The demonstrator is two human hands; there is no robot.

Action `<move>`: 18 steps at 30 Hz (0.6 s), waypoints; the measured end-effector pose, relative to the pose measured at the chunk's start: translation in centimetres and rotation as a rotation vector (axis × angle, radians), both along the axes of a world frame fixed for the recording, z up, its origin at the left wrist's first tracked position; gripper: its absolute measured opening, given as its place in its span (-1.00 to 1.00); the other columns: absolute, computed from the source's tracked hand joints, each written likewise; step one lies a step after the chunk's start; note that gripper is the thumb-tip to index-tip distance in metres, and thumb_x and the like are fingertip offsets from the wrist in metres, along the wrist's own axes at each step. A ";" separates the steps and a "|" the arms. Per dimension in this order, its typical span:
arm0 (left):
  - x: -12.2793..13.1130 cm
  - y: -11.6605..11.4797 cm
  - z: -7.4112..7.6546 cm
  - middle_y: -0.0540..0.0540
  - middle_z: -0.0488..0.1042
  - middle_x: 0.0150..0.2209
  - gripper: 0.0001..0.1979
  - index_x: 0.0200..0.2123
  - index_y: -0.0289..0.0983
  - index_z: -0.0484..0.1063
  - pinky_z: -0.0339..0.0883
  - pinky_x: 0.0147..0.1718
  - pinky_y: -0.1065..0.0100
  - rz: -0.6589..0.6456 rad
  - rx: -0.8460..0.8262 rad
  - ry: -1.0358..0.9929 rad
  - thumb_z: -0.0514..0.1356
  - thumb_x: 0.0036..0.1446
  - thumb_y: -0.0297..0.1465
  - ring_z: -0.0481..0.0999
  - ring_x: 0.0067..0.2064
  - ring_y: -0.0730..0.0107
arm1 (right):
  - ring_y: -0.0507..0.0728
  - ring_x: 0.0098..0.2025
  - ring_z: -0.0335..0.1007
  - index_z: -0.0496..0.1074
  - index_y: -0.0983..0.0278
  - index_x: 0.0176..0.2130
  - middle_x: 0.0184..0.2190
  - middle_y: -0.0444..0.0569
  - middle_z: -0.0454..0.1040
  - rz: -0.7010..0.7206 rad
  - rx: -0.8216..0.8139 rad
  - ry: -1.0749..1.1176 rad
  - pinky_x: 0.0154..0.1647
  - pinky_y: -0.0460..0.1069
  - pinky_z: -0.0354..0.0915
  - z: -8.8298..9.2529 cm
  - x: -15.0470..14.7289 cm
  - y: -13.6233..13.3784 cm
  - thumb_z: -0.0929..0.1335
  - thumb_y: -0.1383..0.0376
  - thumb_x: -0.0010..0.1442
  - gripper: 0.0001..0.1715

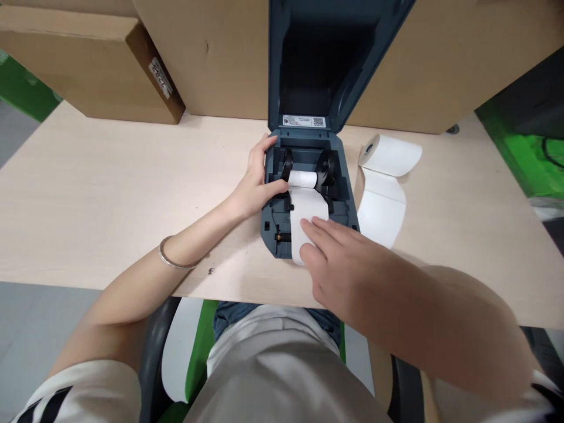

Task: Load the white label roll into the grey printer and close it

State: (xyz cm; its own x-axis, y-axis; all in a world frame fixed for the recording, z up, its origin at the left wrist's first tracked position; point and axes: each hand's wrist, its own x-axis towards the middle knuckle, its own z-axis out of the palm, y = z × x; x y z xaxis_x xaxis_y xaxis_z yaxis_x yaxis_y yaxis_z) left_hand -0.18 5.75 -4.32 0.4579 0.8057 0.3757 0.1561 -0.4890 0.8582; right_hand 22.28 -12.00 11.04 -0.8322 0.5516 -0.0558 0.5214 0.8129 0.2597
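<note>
A dark blue-grey label printer [277, 249] sits on the table with its lid [275, 76] raised. Inside it, a small white label roll [303, 179] rests between two black roll holders [326, 167]. From the roll, a white label strip [304, 205] runs forward over the printer's front edge. My left hand [259, 179] grips the printer's left side, fingers on the outer edge and thumb reaching in beside the roll. Lying on the strip near the front are the extended fingers of my right hand [328, 252]; its palm side is hidden.
To the right of the printer lies another label roll [392, 155], its strip [382, 211] unwound toward me. Large cardboard panels [229, 59] stand behind the printer. A cardboard box [88, 64] is at the table's back left. The wooden table [110, 200] ends close to my body.
</note>
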 end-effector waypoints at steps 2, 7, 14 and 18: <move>0.0 0.0 0.0 -0.05 -0.12 0.61 -0.03 0.44 0.05 -0.01 -0.24 0.65 -0.17 0.003 0.005 0.011 0.45 0.09 -0.16 -0.17 0.64 -0.19 | 0.53 0.23 0.54 0.56 0.52 -0.05 0.11 0.46 0.57 -0.024 -0.009 0.111 0.27 0.34 0.51 -0.7 0.0 0.3 0.25 0.46 0.32 -0.66; 0.1 0.0 0.1 -0.07 -0.15 0.61 -0.04 0.42 0.05 -0.02 -0.23 0.64 -0.20 0.002 -0.015 0.014 0.43 0.08 -0.24 -0.18 0.64 -0.17 | 0.51 0.27 0.46 0.50 0.46 -0.19 0.03 0.44 0.52 -0.045 -0.096 0.240 0.31 0.35 0.44 -2.4 0.0 0.7 0.27 0.34 0.38 -0.74; 0.1 -0.4 0.4 -0.08 -0.18 0.62 -0.05 0.41 0.03 -0.03 -0.26 0.64 -0.18 0.008 -0.039 0.012 0.42 0.07 -0.26 -0.21 0.64 -0.16 | 0.34 0.02 0.43 0.42 0.30 -0.45 -0.27 0.13 0.42 0.091 -0.064 0.124 0.34 0.37 0.31 -1.6 0.0 1.1 0.29 0.40 0.35 -0.68; 0.2 -0.8 0.8 -0.10 -0.20 0.62 -0.05 0.41 0.02 -0.04 -0.25 0.64 -0.17 0.015 -0.061 0.026 0.39 0.06 -0.31 -0.21 0.65 -0.14 | 0.28 -0.16 0.32 0.32 0.24 -0.55 -0.38 0.08 0.30 0.065 -0.039 0.106 0.01 0.26 0.39 -1.1 -0.2 1.5 0.24 0.44 0.34 -0.58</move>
